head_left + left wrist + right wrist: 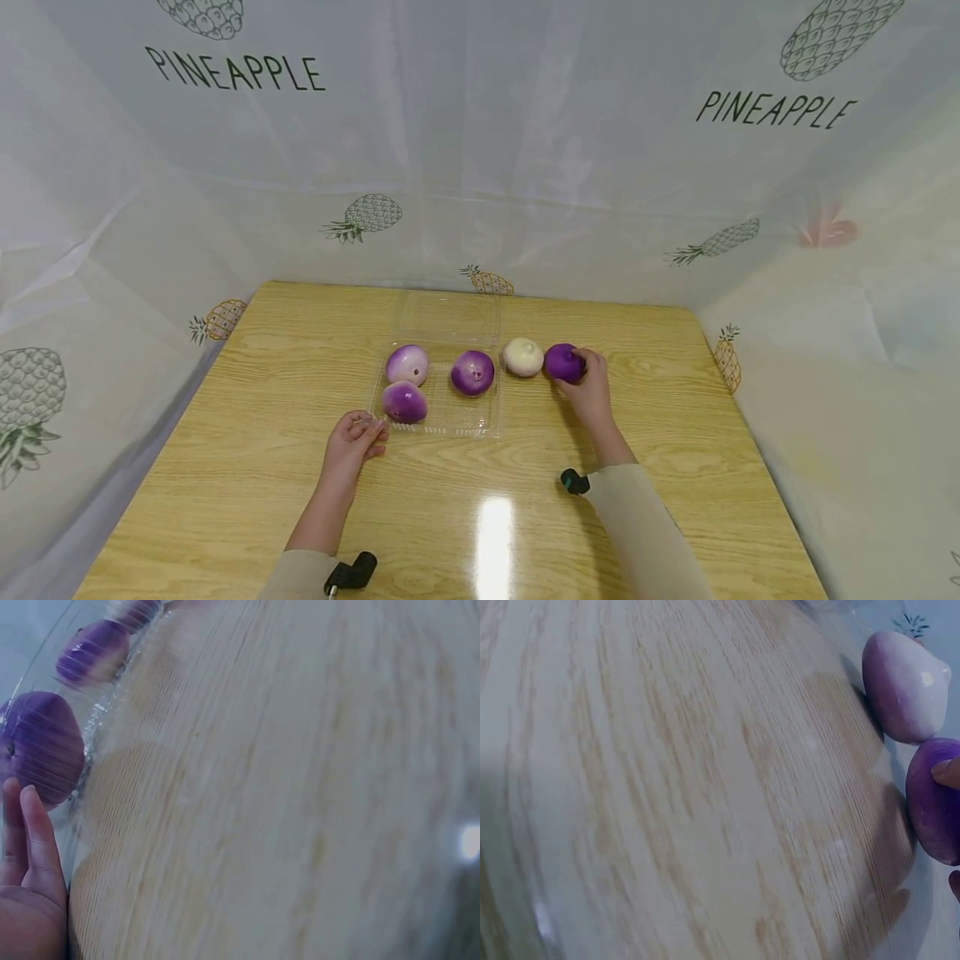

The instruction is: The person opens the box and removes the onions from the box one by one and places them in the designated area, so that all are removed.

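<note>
At the near left corner of a clear plastic container (459, 417), my left hand (356, 443) pinches its edge. Inside the container are three purple-and-white onions: one at the back left (407, 365), another at the front left (405, 402) and a third on the right (473, 372). My right hand (592, 385) grips a deep purple onion (564, 363) from its right side, with a fingertip on top of it in the right wrist view. Next to that onion sits a pale onion (522, 357), just right of the container.
The container's clear lid (448, 317) lies folded back toward the far edge of the wooden table (300, 367). White sheeting (570, 167) printed with pineapples hangs behind and along both sides. Light glares on the near tabletop.
</note>
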A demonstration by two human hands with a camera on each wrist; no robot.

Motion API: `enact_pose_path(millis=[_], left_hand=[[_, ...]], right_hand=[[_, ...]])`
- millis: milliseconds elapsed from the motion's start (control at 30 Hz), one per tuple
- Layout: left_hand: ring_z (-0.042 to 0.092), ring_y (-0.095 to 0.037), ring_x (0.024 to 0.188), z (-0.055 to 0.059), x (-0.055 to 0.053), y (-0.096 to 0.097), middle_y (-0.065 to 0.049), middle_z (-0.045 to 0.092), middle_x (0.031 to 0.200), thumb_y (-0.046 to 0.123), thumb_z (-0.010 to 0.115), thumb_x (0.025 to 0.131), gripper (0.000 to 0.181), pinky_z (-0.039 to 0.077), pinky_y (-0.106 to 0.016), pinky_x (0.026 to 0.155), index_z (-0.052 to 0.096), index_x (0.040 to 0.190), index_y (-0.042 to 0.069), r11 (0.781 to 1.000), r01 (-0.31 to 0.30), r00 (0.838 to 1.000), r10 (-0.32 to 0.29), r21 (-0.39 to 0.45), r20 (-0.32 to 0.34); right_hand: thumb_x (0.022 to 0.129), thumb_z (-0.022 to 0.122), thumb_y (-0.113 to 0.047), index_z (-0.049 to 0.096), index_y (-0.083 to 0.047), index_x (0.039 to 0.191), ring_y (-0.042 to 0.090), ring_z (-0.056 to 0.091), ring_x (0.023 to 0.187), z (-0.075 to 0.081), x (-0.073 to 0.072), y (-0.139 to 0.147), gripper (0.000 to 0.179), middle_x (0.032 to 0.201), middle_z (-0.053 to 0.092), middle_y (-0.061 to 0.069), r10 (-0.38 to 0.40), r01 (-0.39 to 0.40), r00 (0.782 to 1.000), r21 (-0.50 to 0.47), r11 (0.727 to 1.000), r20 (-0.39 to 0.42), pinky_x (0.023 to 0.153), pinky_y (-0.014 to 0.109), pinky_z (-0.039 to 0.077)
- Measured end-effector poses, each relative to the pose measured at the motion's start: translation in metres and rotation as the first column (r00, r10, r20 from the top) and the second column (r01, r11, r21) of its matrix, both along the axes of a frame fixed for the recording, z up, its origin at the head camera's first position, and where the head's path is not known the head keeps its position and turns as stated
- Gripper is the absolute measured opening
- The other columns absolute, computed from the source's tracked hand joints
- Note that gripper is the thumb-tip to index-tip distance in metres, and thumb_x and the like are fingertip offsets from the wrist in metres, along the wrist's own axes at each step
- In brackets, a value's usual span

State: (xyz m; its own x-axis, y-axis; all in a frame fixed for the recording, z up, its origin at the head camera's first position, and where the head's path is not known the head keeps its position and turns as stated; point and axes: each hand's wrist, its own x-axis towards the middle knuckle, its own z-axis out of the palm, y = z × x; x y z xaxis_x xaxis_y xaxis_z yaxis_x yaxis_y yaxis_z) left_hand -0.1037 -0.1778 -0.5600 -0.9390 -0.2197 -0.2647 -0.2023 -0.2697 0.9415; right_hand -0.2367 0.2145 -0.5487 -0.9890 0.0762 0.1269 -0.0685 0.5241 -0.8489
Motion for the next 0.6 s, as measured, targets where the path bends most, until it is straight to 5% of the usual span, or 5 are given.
enact_pose_path(millis=[300,600], left_hand=[[0.064,-0.016,0.084,0.001,0.001,-0.001,-0.001,0.070,0.089,0.009,0.058,0.099,0.016,0.057,-0.027,0.069,0.046,0.107,0.003,1.000,0.016,1.000,-0.016,0.002,-0.014],[0.064,-0.017,0.082,0.003,0.000,-0.001,-0.003,0.068,0.087,0.013,0.055,0.101,0.012,0.057,-0.028,0.067,0.049,0.103,0.003,1.000,-0.004,1.000,0.004,0.028,-0.012]], right_hand=[[0.079,0.078,0.002,0.047,0.000,0.131,0.040,0.039,0.126,0.002,0.004,0.004,0.060,0.138,0.036,0.022,0.006,-0.006,1.000,0.006,1.000,-0.022,0.106,0.053,0.036],[0.081,0.079,-0.004,0.051,-0.002,0.130,0.040,0.034,0.132,0.027,0.009,-0.003,0.056,0.141,0.038,0.020,0.038,-0.032,0.993,0.051,0.998,-0.115,0.107,0.057,0.033]])
